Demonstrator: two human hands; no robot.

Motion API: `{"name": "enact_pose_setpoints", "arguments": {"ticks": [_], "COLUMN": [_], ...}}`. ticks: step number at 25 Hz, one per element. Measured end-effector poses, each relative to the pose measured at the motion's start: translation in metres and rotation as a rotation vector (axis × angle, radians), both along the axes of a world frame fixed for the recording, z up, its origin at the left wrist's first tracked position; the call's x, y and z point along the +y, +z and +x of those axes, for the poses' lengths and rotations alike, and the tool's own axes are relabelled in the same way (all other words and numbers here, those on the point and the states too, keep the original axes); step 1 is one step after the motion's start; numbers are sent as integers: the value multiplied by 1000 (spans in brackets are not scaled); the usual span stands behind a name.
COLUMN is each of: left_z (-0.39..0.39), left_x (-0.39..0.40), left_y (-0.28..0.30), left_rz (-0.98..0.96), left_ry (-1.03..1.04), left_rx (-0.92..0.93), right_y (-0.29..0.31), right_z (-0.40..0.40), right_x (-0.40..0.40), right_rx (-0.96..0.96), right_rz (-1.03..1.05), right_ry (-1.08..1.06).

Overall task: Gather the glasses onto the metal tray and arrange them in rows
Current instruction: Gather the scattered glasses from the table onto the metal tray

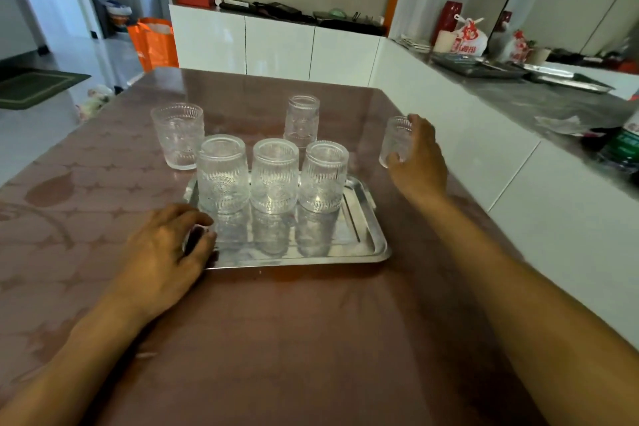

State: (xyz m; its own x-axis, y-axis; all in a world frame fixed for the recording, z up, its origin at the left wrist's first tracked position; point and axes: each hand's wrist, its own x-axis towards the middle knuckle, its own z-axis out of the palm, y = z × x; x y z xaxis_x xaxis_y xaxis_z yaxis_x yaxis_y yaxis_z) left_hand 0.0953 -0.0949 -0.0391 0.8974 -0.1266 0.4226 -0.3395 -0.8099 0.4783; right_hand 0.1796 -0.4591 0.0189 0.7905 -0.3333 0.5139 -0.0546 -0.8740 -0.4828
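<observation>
A shiny metal tray (349, 245) lies on the brown table. Three patterned clear glasses stand upside down in a row along its far half: left (223, 175), middle (275, 176), right (323, 176). My left hand (166, 252) rests on the tray's near left corner, fingers curled over the rim. My right hand (420, 157) is wrapped around a fourth glass (396, 140) off the tray to the right. Another glass (178, 135) stands upright on the table left of the tray. One more glass (302, 121) stands behind the tray.
The brown patterned tabletop (311, 339) stretches toward me. A white counter (518, 104) runs along the right with trays, bags and a green bottle (626, 142). White cabinets (276, 45) stand behind the table. An orange bag (152, 41) sits on the floor.
</observation>
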Motion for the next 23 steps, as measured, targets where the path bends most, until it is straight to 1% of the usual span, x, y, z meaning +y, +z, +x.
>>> {"name": "enact_pose_setpoints", "arguments": {"ticks": [1,3,5,7,8,10,12,13,15,16,17,18,20,21,23], "left_z": [0,-2,-4,-3,-2,-3,-5,-7,-10,-12,-15,-18,-25,-27,-29], "left_x": [1,2,3,3,3,2,4,3,2,-1,-3,-5,-9,-10,-13], "left_y": [1,2,3,3,3,3,4,6,11,14,17,20,26,26,26], "left_rz": [-4,-8,-8,-17,-18,-21,-27,-31,-65,-95,-157,-257,-482,-566,-699], "left_ry": [-1,5,9,5,2,1,21,39,54,48,30,-9,-162,-246,-354], "left_rx": [6,23,29,33,38,49,51,42,-6,-40,-60,-49,42,77,96], "right_y": [5,10,8,7,6,5,6,8,16,22,28,31,35,35,28], "right_z": [8,23,35,42,41,31,11,-5,-41,-61,-80,-97,-118,-124,-131], "right_x": [-11,-25,-34,-38,-39,-39,-37,-32,-12,5,25,45,84,104,138], "right_rx": [104,226,279,333,344,290,153,72,-87,-125,-125,-98,13,78,207], "right_rz": [-83,-141,-178,-225,-219,-142,11,125,474,652,812,969,1274,1393,1522], "right_ry": [-18,20,50,1,-20,-53,-72,-53,62,149,254,372,600,680,781]}}
